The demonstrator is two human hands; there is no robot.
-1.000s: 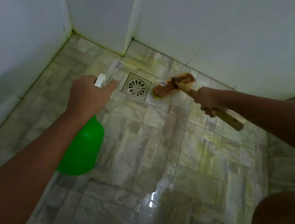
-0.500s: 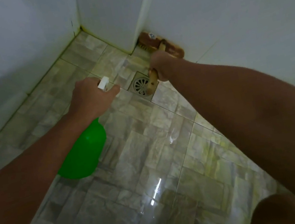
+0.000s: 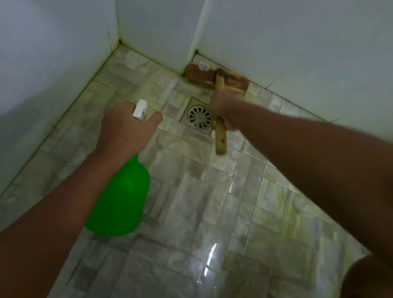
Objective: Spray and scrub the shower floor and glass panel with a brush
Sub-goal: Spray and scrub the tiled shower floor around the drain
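Brush (image 3: 217,80): wooden, stiff, probably light; head pressed at floor (image 3: 199,201) edge by wall, beyond drain (image 3: 199,117). Right hand (image 3: 225,112) clenched round handle mid-length; good grip point, maybe slippery when wet. Left hand (image 3: 121,130) wrapped on sprayer of green bottle (image 3: 120,201), held above floor. Floor glossy, likely slick.

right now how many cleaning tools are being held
2. A green spray bottle is held by its white trigger head in the left hand. A wooden scrub brush is gripped by its handle in the right hand, head at the wall base beyond the floor drain.
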